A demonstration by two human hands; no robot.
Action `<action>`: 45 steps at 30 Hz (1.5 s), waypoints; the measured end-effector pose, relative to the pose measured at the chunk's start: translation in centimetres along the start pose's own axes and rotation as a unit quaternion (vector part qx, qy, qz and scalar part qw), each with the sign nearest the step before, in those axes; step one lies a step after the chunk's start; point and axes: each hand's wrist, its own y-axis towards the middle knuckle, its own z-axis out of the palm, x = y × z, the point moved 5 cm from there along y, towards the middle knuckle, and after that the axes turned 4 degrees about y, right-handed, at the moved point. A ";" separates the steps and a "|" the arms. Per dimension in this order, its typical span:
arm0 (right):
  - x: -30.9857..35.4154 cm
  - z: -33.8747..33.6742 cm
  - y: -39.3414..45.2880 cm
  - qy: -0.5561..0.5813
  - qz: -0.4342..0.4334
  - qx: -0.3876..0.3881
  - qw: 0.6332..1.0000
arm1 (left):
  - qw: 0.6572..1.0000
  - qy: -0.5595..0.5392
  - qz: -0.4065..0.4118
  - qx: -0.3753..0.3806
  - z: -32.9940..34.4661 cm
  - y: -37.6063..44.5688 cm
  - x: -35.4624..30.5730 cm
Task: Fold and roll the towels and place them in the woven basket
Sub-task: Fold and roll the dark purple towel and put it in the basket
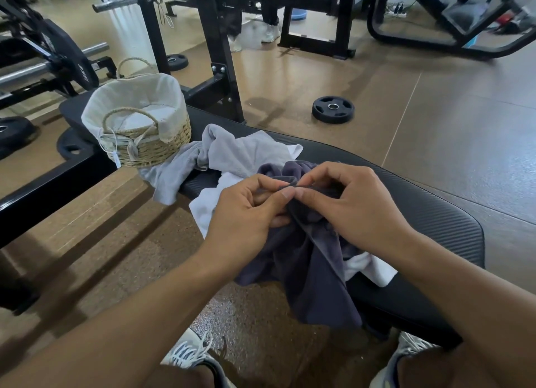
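A dark purple-grey towel [313, 271] hangs crumpled over the near edge of a black padded bench [429, 213]. My left hand [246, 210] and my right hand [353, 204] both pinch its top edge, fingertips almost meeting. Under it lies a white towel [206, 204]. A light grey towel [232, 152] lies crumpled behind, draped toward the woven basket [150, 149]. The basket stands on the bench at the left, lined with white cloth, with nothing visible inside.
A black weight plate [333, 109] lies on the brown floor to the right. Black rack uprights [217, 48] and a loaded barbell [52, 65] stand behind the bench. Someone's white shoes [269, 33] show far back. My own shoes [188, 355] are below.
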 end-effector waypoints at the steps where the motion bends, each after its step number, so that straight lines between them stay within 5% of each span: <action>1: 0.2 -0.3 0.1 -0.032 -0.013 0.002 0.999 | 1.000 0.005 0.001 -0.016 -0.4 0.2 -0.3; 4: 1.0 -0.7 0.0 -0.104 -0.072 0.048 0.991 | 0.993 0.038 0.012 -0.109 -3.0 1.8 -0.6; 10: 4.2 1.5 -3.3 -0.074 -0.213 0.171 0.959 | 0.965 0.124 0.007 -0.229 -9.8 5.4 0.5; 16: 4.3 1.7 -3.9 0.031 -0.197 0.189 0.961 | 0.940 0.131 -0.005 -0.316 -14.6 6.2 0.9; 22: 2.4 -0.8 -1.6 -0.032 -0.129 0.115 0.984 | 0.926 0.162 0.020 -0.341 -16.7 5.9 1.0; 29: -1.9 -4.6 0.8 -0.039 0.051 0.020 0.998 | 0.963 0.139 0.038 -0.228 -16.4 5.2 0.1; 33: -3.6 -5.9 1.0 -0.036 0.128 0.056 0.990 | 0.992 0.112 0.016 -0.058 -16.2 3.9 -0.9; 37: -2.9 -7.2 0.7 -0.085 0.098 0.036 0.991 | 0.987 -0.005 -0.060 0.151 -15.6 1.4 -1.3; 39: -1.7 -7.1 0.3 -0.083 0.050 0.050 0.994 | 0.992 0.060 -0.050 0.096 -15.2 1.2 -1.0; 42: 0.2 -6.7 -0.7 0.079 -0.013 0.104 0.991 | 0.982 0.168 0.008 -0.086 -15.1 2.0 -0.9; 45: 0.7 -6.0 -1.8 0.262 0.017 0.290 0.920 | 0.992 0.118 -0.026 -0.041 -14.1 2.3 -0.5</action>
